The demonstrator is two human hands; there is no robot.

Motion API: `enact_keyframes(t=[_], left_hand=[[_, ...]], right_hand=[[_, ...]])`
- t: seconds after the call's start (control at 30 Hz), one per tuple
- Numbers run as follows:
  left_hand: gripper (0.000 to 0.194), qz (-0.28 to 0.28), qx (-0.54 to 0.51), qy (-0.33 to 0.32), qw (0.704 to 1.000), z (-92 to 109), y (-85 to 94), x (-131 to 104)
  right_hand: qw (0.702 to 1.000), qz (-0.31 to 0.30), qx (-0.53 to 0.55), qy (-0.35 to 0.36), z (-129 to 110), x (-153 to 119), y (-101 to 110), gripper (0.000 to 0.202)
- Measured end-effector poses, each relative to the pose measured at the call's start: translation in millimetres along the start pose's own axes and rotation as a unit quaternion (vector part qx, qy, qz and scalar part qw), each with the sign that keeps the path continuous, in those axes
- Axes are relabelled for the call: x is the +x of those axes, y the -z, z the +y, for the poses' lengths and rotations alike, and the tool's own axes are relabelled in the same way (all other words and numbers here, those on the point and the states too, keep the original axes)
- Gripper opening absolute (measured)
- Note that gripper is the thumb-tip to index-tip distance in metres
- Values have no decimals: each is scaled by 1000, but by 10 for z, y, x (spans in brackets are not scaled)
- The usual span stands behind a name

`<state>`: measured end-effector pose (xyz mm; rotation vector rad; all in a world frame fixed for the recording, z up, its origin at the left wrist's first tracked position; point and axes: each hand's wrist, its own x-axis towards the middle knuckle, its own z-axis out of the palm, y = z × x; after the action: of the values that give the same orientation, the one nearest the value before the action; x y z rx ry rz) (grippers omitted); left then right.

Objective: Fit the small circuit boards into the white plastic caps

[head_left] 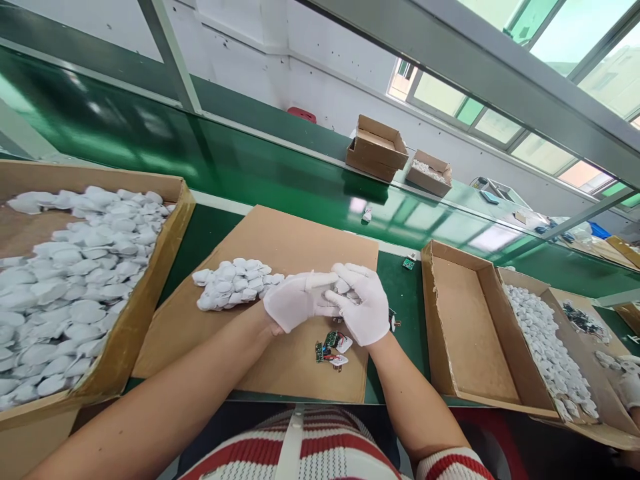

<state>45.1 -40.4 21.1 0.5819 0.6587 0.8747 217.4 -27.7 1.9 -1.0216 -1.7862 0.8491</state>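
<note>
Both my hands wear white gloves and meet over the cardboard sheet (280,230). My left hand (300,300) and my right hand (361,303) are closed around a small white plastic piece (343,287), mostly hidden by the fingers. Left of them lies a pile of white plastic shells (233,283). Just below my hands are small green circuit boards (331,339) with wires and white plastic parts (339,361). Another small part with metal prongs (395,323) shows partly behind my right hand.
A large box of white shells (186,220) stands at left. To the right are a cardboard box (473,327) and a box of small white pieces (545,347). A circuit board (409,264) lies on the green table. Another person's gloved hand (629,381) is at far right.
</note>
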Motion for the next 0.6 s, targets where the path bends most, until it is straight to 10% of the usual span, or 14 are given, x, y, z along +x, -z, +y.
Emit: enact_keyframes(t=[0.2, 0.33, 0.47, 0.6], left_hand=[[60, 245, 169, 2, 955, 298, -57, -33], [63, 363, 345, -55, 864, 380, 42, -55], [33, 335, 623, -85, 702, 414, 188, -56], [18, 177, 803, 62, 565, 434, 263, -65]], right_hand=[[976, 112, 125, -138, 59, 184, 172, 65], [985, 18, -36, -170, 152, 563, 276, 71], [948, -94, -255, -167, 300, 1148, 84, 63], [911, -154, -345, -166, 506, 1750, -247, 45]])
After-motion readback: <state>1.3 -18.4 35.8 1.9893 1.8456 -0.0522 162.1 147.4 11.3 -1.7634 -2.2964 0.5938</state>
